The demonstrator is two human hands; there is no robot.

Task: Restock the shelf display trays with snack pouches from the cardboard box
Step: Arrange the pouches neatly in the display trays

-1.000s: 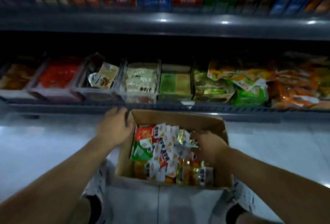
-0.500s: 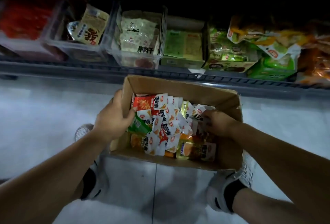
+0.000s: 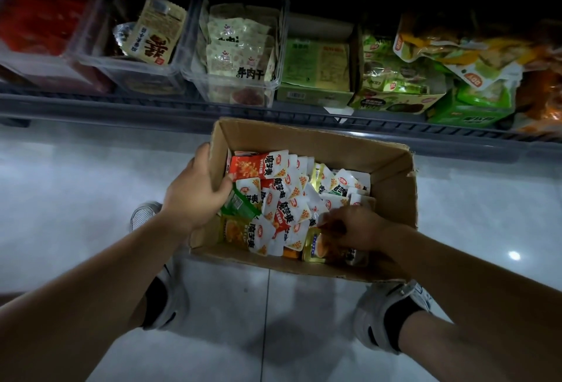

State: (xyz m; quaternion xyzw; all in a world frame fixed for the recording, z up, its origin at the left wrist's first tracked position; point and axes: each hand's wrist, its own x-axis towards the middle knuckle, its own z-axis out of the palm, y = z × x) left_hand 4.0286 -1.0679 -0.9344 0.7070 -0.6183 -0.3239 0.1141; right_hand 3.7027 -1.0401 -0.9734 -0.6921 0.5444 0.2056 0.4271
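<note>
I see snack pouches [image 3: 289, 199] heaped in cardboard box [image 3: 392, 187] on floor [image 3: 76, 199] below shelf trays [image 3: 243, 56]. Left grip [image 3: 197, 196] curled over box's left wall; right grip [image 3: 352, 229] buried among pouches, can't tell whether it has hold of one. I judge pouches light, soft, slick; pinch sealed edge

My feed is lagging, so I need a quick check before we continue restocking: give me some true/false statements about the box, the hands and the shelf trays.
1. The cardboard box sits on the floor in front of the shelf. True.
2. The box is nearly empty. False: snack pouches fill it.
3. The left hand holds the box's left wall. True.
4. The right hand is placing a pouch in a tray. False: it is down inside the box, among the pouches.
5. The clear trays on the shelf hold pouches. True.
</note>
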